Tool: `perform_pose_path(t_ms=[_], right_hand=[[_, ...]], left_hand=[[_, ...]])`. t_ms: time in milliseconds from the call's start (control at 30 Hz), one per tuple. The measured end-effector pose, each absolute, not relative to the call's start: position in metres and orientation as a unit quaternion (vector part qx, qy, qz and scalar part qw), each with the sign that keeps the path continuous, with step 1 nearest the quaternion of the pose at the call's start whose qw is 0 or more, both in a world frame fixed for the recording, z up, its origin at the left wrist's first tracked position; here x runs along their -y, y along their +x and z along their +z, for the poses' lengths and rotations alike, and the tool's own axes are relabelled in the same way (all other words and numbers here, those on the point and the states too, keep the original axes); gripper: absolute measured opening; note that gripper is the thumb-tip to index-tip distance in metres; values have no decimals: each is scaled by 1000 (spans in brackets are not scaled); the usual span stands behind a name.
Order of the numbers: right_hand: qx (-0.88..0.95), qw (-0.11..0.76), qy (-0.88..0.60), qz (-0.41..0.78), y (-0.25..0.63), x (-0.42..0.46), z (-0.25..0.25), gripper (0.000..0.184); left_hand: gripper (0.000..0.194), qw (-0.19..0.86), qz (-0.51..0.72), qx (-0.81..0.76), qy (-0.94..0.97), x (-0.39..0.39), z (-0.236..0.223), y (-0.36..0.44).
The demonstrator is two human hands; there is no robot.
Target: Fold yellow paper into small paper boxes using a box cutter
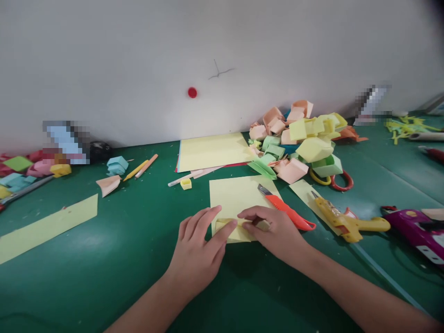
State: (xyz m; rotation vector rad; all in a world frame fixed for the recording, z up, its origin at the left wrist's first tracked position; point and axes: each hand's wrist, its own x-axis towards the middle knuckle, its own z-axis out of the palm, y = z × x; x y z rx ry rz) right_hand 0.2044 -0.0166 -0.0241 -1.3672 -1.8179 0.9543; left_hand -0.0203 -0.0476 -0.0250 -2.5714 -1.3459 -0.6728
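Observation:
A pale yellow paper sheet [236, 196] lies on the green table [114, 259] in front of me. Its near edge is folded up into a narrow strip. My left hand [197, 252] presses that fold with thumb and fingers curled onto it. My right hand [275, 231] pinches the same folded edge from the right side. An orange utility knife [286, 210] lies just beyond my right hand, touching the sheet's right edge.
A yellow glue gun [348, 222] and a purple tool [416, 231] lie at the right. A heap of folded paper boxes [298, 138] with scissors [335, 180] sits behind, beside a stack of sheets [211, 150]. A long yellow strip [45, 226], pens and more paper pieces lie left.

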Motion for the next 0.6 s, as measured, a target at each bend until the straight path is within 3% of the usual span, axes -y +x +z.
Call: perform_pose_path(t_ms=[300, 600], right_hand=[[696, 314, -520, 382, 201, 21, -18, 23], [714, 337, -485, 375, 201, 21, -21, 20]], left_hand=[[44, -23, -203, 525, -827, 47, -25, -23], [29, -16, -208, 577, -789, 41, -29, -24]])
